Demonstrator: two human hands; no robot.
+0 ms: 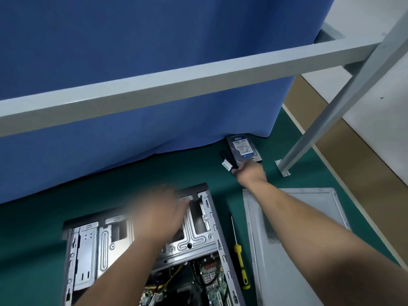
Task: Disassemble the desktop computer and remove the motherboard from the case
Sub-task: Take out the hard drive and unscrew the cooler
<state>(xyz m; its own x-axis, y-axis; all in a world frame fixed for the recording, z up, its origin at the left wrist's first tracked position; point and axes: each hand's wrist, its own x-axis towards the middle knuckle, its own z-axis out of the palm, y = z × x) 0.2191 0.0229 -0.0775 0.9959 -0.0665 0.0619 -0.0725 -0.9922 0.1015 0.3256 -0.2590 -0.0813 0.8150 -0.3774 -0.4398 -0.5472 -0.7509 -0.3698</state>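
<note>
The open computer case (212, 219) lies on its side on the green mat, its metal drive cage uppermost. The motherboard (212, 281) shows inside at the bottom edge, with yellow and black wires beside it. My left hand (163, 208), blurred, rests on top of the drive cage with fingers extended. My right hand (250, 171) reaches far forward and grips a black cable (225, 159) with a white connector, right beside a hard drive (242, 147) lying on the mat.
A yellow-handled screwdriver (239, 259) lies between the case and the detached grey side panel (309, 228). A blue curtain (154, 62) hangs behind. A grey frame bar (198, 78) crosses overhead and its leg (313, 138) stands on the mat at the right.
</note>
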